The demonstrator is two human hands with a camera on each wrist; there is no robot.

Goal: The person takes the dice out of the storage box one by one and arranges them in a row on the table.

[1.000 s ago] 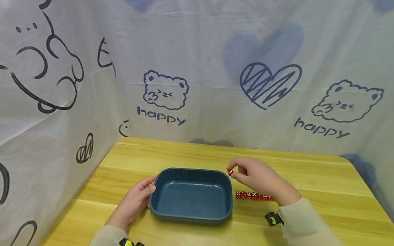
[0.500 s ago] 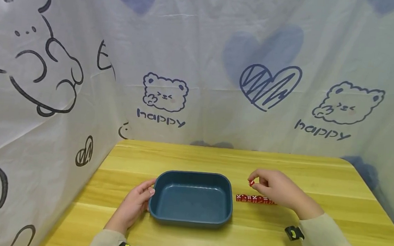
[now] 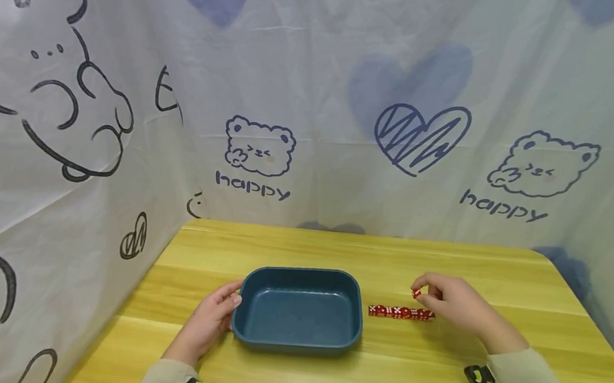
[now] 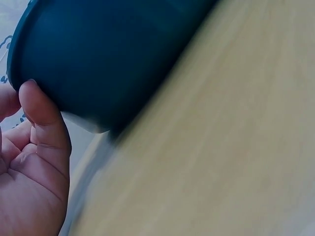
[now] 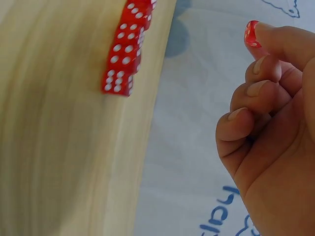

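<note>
A dark blue rectangular plastic box (image 3: 295, 345) stands on the table with its open top up and its inside bare. At its left end my left hand (image 3: 209, 319) grips the rim, the thumb (image 4: 43, 110) against the outer wall. My right hand (image 3: 457, 302) pinches one red die (image 5: 252, 33) with white dots between thumb and forefinger, above the table. Just below and left of that hand, several red dice (image 3: 400, 313) form a straight row to the right of the box. The other right-hand fingers (image 5: 235, 125) are curled with nothing in them.
Both hands work over a yellow wood-grain table (image 3: 292, 247). White cloth (image 3: 330, 175) with printed hearts and bears hangs behind it and along the sides. A small black camera (image 3: 479, 376) is strapped at each wrist.
My right hand has moved right and slightly nearer, from the box's far right corner to above the row's right end, still holding the die. My left hand has stayed at the box.
</note>
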